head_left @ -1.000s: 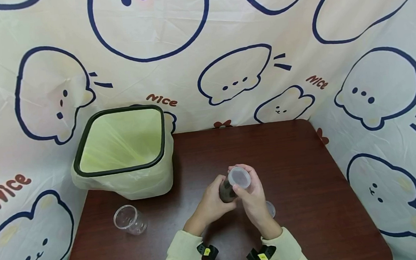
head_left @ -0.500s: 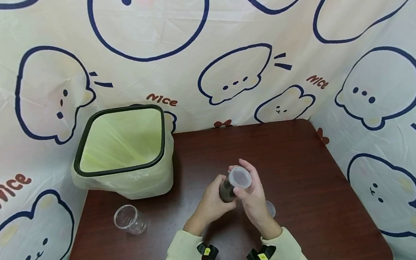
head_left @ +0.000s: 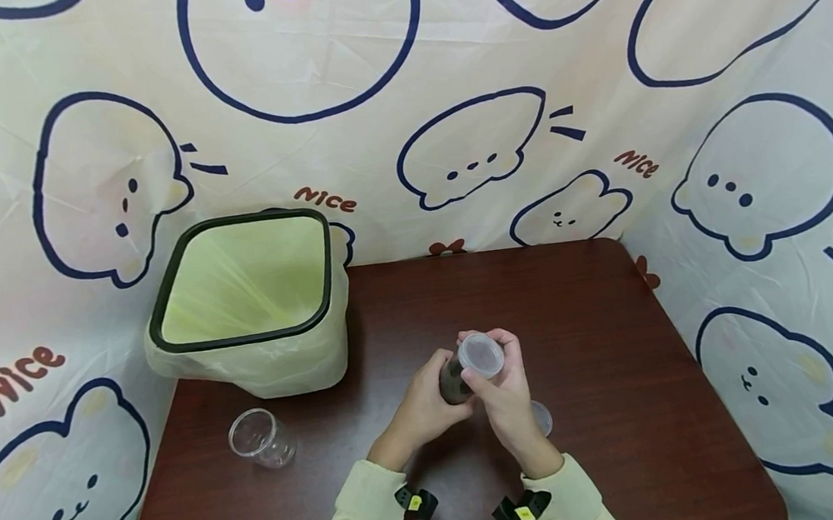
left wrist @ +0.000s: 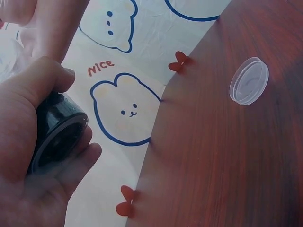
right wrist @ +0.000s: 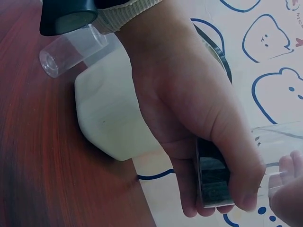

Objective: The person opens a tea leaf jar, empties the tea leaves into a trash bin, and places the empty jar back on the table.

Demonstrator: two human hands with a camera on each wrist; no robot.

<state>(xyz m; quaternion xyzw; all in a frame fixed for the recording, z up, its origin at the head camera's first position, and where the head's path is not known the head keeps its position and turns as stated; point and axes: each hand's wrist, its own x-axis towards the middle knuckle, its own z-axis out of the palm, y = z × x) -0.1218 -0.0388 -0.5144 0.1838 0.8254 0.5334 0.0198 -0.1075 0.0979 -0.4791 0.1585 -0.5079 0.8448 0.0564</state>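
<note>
My left hand (head_left: pixel 421 402) wraps round the body of a clear jar (head_left: pixel 454 383) with dark contents. Tilted, the jar shows its base in the left wrist view. At its top is a translucent lid (head_left: pixel 482 355), which my right hand (head_left: pixel 503 394) grips at the rim, thumb on the near side and fingers on the far side. In the right wrist view, my left hand (right wrist: pixel 184 90) covers much of the jar (right wrist: pixel 214 175), and my right hand's fingers (right wrist: pixel 288 170) show at the edge. A loose clear lid (left wrist: pixel 249 81) lies on the table, partly behind my right wrist in the head view.
A clear plastic cup (head_left: pixel 262 440) lies on its side at the left of the brown table (head_left: pixel 608 375). Behind it stands a pale green bin (head_left: pixel 291 368) with a dark rim and a liner. Patterned cloth (head_left: pixel 353 65) rises behind the table and at both sides.
My right hand's fingers lifted outward from the lid half a second ago and are now curled back against its rim. My left hand and the jar have stayed in place.
</note>
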